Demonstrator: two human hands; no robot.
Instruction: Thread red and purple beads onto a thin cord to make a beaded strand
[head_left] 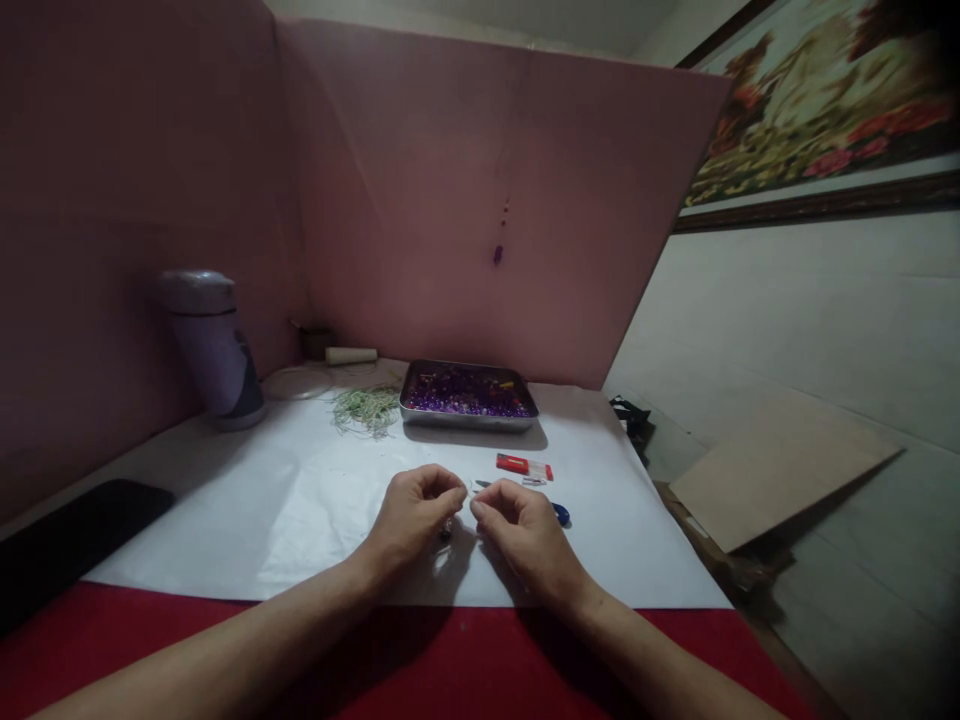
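Low over the white sheet, my left hand (420, 508) and my right hand (526, 522) face each other with thumb and forefinger pinched. A faint, thin thread (471, 487) shows between the fingertips, which are a small gap apart. Under my left hand is a small dark cluster, perhaps beads (446, 528), partly hidden by the fingers. A pair of scissors with a blue handle (561, 514) lies beneath my right hand, mostly covered by it. Just beyond is a red and clear packet (523, 466), its contents too small to tell.
A metal tray (471, 424) of purple beads stands at the back, with a green thread tangle (367, 410) beside it. At left are a lilac tumbler (214, 350) and a black object (82, 530). A pink partition (420, 200) encloses the rear; a beaded strand (498, 255) hangs there.
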